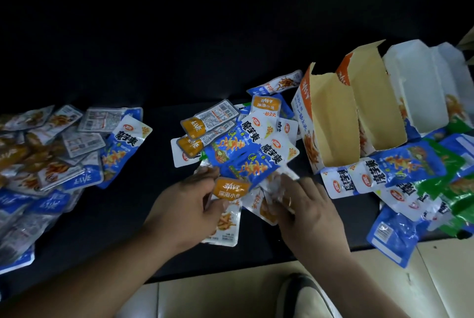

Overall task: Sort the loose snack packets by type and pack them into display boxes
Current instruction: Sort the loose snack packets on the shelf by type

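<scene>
Left of the open display box (pixel 331 132), a heap of blue packets (pixel 243 153) reading 魔芋爽 crowds the dark table (pixel 128 215) above both hands. Just below it the left hand (pixel 184 210) pinches an orange-labelled packet (pixel 230 189) marked 深海小鱼. The blurred right hand (pixel 307 210) beside it seems to clutch a clear packet (pixel 275 181).

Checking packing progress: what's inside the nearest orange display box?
In the orange display box, only bare tan inner walls show, with no packets visible. Its floor is hidden behind the front wall.
</scene>
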The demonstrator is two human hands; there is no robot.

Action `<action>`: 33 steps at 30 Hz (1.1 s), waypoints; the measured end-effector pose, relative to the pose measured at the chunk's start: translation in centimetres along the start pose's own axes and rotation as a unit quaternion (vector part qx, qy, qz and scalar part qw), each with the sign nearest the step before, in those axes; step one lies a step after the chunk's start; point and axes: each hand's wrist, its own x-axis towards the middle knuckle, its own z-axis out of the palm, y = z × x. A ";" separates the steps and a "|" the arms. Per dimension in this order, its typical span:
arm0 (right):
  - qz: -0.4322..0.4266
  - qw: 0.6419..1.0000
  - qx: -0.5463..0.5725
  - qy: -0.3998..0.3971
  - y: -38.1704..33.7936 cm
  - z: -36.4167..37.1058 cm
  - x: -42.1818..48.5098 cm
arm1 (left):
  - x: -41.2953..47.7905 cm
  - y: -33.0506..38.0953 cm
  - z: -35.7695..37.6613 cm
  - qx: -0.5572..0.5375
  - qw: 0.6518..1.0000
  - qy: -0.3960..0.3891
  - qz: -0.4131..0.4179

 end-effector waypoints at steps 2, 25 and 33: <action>-0.011 0.999 -0.001 0.031 -0.1 0.0 -0.5 | 0.3 -0.1 -0.4 -0.009 1.000 -0.017 -0.021; -0.011 0.998 -0.037 -0.049 -1.6 -2.1 2.1 | 1.6 0.7 -0.5 -0.043 0.994 -0.068 -0.076; -0.091 0.994 -0.058 -0.026 -0.9 -3.0 3.5 | 1.6 0.9 -0.8 -0.050 0.993 -0.072 -0.083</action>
